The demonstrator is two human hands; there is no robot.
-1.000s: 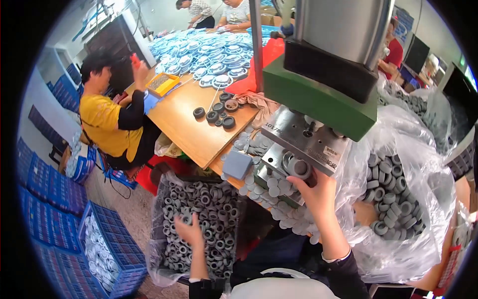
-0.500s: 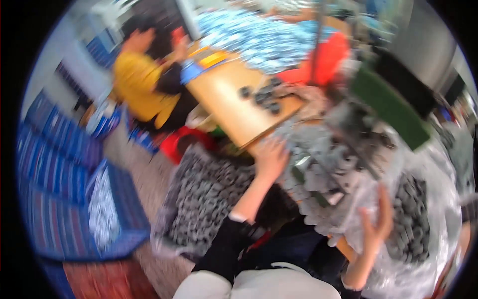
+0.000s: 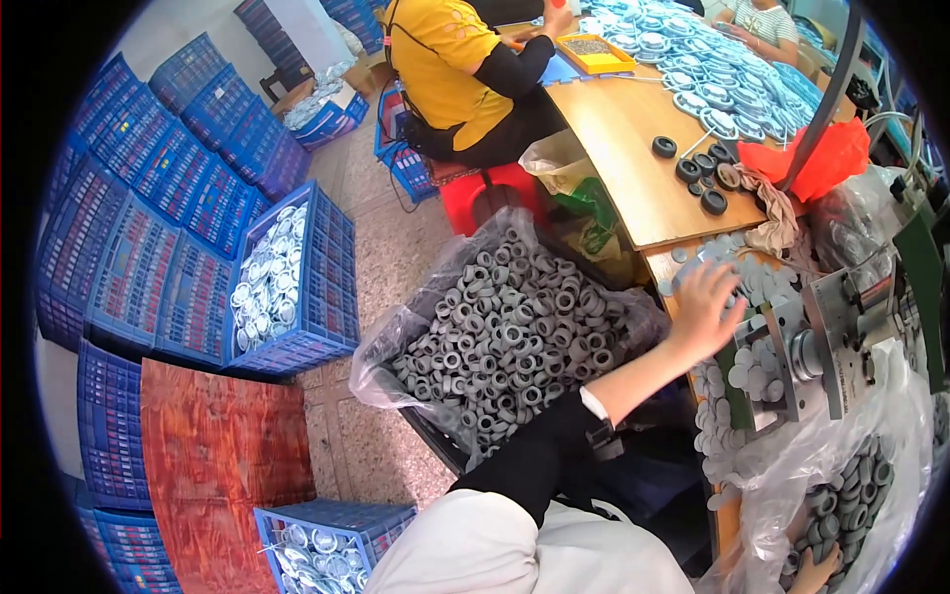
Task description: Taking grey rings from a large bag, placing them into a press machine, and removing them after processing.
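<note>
My left hand (image 3: pixel 708 309) is open, fingers spread, above loose grey discs (image 3: pixel 767 282) beside a metal fixture (image 3: pixel 816 346) on the bench. A small dark piece shows by its fingertips; I cannot tell whether they touch it. My right hand (image 3: pixel 817 572) is at the lower right, down among grey rings (image 3: pixel 853 505) in a clear plastic bag (image 3: pixel 896 416). Its fingers are partly hidden by the rings and the picture's rim. More grey discs (image 3: pixel 757 368) lie in the fixture and along the bench edge.
A plastic-lined crate of grey rings (image 3: pixel 515 337) stands to my left. Black rings (image 3: pixel 708 170) lie on a wooden table (image 3: pixel 618 148). Blue crates (image 3: pixel 322 277) hold pale round parts. A person in yellow (image 3: pixel 445 69) sits near a red stool (image 3: pixel 490 193).
The view has swung, bringing more of the left side into sight. My right hand has gone from above the bench edge down into the bag of rings. My left hand stays over the discs.
</note>
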